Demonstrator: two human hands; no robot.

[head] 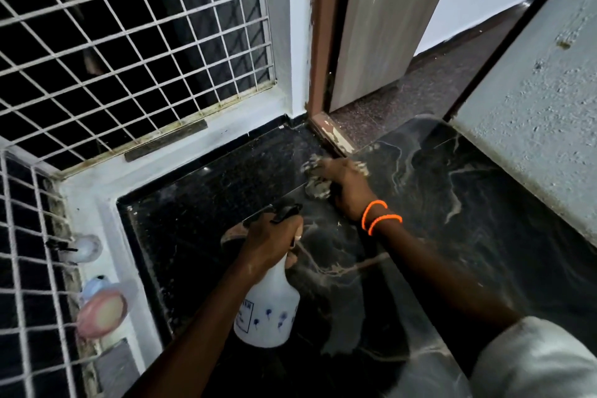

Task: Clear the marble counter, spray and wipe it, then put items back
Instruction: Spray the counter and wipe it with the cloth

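Black marble, veined pale, across the table (436, 203) from the far corner by the door frame (318, 42) to the near edge; bare of stored things, apparently so spray and cloth could reach everywhere. White window grille (129, 42) along the far left, its ledge carrying the set-aside pieces well apart from the wet work: a pink soap dish (101, 313) at near left and a clear, blurred holder (85, 247) just beyond it, probably parked there to go back later.

White spray bottle (269, 310) upright over the near middle of the table, gripped at the neck by the left hand (269, 241), fingers closed round it below the black trigger head (286, 213); whether a finger lay on the trigger, impossible to tell. Kept lifted and close, seemingly ready for another squirt.

Right hand (344, 186), orange bangles at the wrist, stretched to the far middle near the door sill, fingers curled and pressed down on a pale, crumpled cloth (318, 182) flat against the marble, likely to scrub the corner. Wiping step in hand; returning the items not yet begun.
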